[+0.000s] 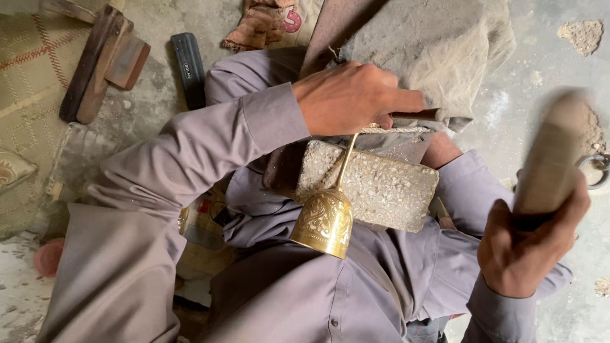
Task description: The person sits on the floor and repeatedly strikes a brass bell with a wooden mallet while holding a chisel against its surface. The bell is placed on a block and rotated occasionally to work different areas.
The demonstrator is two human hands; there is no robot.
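A brass, engraved bell-shaped cup (324, 220) hangs mouth-down on a thin stem, lying against a rough stone block (383, 188) that rests on my lap. My left hand (354, 99) is closed around the far end of that stem, above the block. My right hand (524, 247) grips a wooden mallet (555, 151) raised to the right of the block; the mallet is blurred by motion and apart from the cup. Both arms wear grey-purple sleeves.
A dusty sack cloth (432, 36) lies beyond the block. A wooden block tool (103, 61), a black bar (188, 75) and a rag (266, 16) lie on the concrete floor to the left, beside a patterned mat (15, 76). A metal ring (599, 162) sits at right.
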